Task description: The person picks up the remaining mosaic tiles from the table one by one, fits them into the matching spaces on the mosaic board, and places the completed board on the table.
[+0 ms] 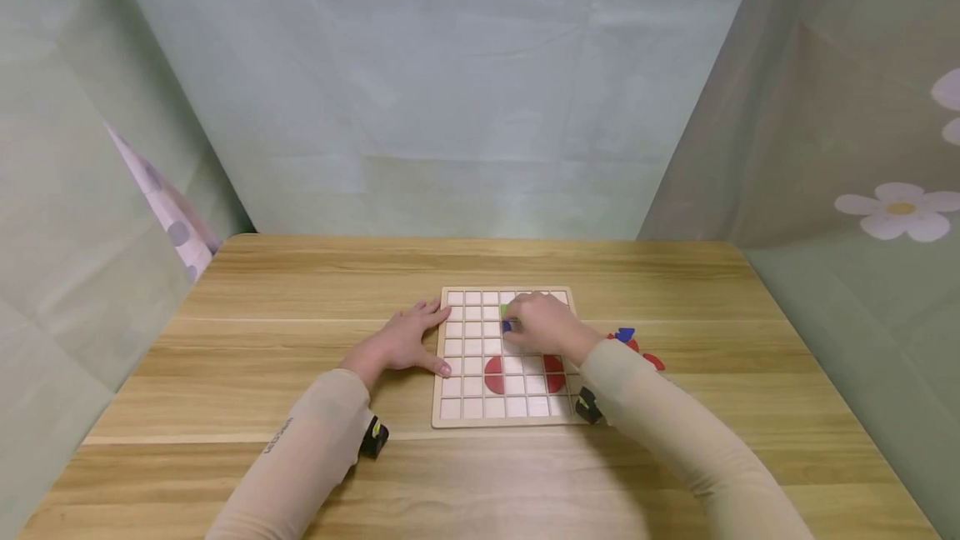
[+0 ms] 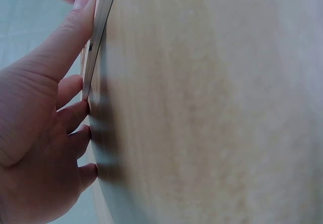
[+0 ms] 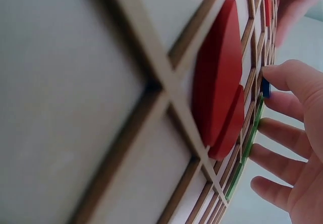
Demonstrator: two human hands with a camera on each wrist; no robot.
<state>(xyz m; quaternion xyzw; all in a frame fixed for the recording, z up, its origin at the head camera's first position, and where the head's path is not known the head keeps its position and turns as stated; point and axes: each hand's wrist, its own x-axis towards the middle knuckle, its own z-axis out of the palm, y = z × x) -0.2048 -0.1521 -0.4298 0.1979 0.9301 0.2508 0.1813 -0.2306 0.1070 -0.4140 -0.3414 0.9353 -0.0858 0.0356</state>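
Note:
A wooden grid board [image 1: 437, 390] with white squares lies on the table. My left hand [image 1: 405, 340] rests at its left edge, fingers spread, the thumb on the rim; in the left wrist view the fingertips [image 2: 87, 133] touch the table beside the board. Over the upper middle of the grid, my right hand [image 1: 543, 323] pinches a small blue piece [image 3: 266, 87] between thumb and index finger. A green piece [image 3: 254, 128] lies in the grid under the other fingers. Red curved pieces sit lower on the board, one at left [image 1: 494, 375] and two at right [image 3: 217, 72].
Several loose red and blue pieces [image 1: 626, 334] lie on the wooden table [image 1: 300, 273] right of the board, partly hidden by the right forearm. Fabric curtains [image 1: 465, 90] hang behind the table and along both sides.

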